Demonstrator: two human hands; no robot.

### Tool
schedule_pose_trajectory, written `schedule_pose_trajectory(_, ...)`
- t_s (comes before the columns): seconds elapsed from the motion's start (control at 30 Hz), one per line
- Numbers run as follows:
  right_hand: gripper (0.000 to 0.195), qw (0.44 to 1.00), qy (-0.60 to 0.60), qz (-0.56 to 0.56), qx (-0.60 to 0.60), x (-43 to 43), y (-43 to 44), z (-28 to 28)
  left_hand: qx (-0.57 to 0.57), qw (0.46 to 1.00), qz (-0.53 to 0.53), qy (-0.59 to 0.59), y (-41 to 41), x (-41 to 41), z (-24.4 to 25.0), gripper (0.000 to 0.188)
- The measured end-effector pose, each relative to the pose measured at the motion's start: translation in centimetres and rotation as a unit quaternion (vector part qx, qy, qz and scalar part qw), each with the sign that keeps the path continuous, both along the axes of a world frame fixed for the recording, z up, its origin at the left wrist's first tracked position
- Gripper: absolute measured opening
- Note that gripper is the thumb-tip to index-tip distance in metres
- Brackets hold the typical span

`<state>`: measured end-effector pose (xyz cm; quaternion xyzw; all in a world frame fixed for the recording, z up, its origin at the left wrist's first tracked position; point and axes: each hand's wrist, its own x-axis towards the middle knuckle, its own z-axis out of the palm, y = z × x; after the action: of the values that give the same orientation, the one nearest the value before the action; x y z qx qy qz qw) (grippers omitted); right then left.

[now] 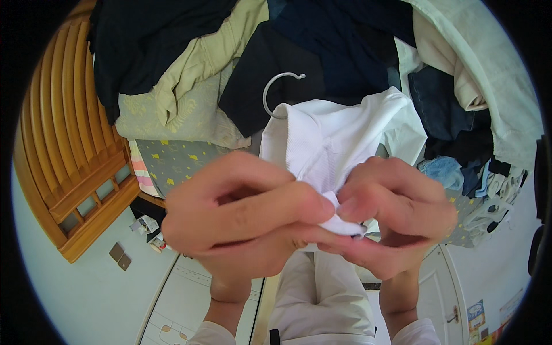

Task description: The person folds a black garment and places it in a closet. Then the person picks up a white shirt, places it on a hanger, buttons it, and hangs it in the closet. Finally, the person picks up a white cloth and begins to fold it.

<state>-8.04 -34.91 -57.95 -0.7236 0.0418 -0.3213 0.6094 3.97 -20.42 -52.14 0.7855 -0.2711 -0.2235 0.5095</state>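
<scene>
Close to the camera, my left hand [241, 217] and my right hand [399, 215] meet, almost touching. Between thumbs and fingers both pinch an edge of a white garment [332, 133], which looks like a collared shirt. The gripped bit of cloth is mostly covered by the fingers, and a small dark spot shows at its lower end. Behind the hands, the rest of the garment drapes over the heaped clothes. A metal hanger hook [266, 92] sticks out of its upper left opening; the hanger's body is hidden inside.
Dark clothes [276, 64], a khaki garment [202, 60] and a patterned pillow [172, 116] lie on the bed beyond. A slatted wooden headboard [64, 125] stands at left. Pale cloth [509, 86] and several white hangers [485, 217] are at right. A white door [437, 276] is lower right.
</scene>
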Motion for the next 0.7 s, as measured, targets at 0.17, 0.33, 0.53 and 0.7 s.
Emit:
schedule_pose_trajectory(0.17,0.025,0.995,0.073,0.011,0.061,-1.1,0.3,1.5,0.046,0.989,-0.099,-0.101,1.2,1.4,1.2,0.022)
schedule_pose_trajectory(0.33,0.023,0.992,0.085,0.042,0.084,-1.6,0.6,2.1,0.053,0.968,-0.213,-0.123,2.6,2.3,2.9,0.024)
schedule_pose_trajectory(0.53,0.023,0.985,0.122,0.072,0.101,-2.5,0.6,2.5,0.040,0.954,-0.258,-0.148,2.3,2.3,2.1,0.030)
schedule_pose_trajectory(0.7,0.032,0.978,0.097,0.139,0.122,-2.7,-0.1,1.5,0.029,0.982,-0.170,-0.080,2.2,1.1,0.0,0.037)
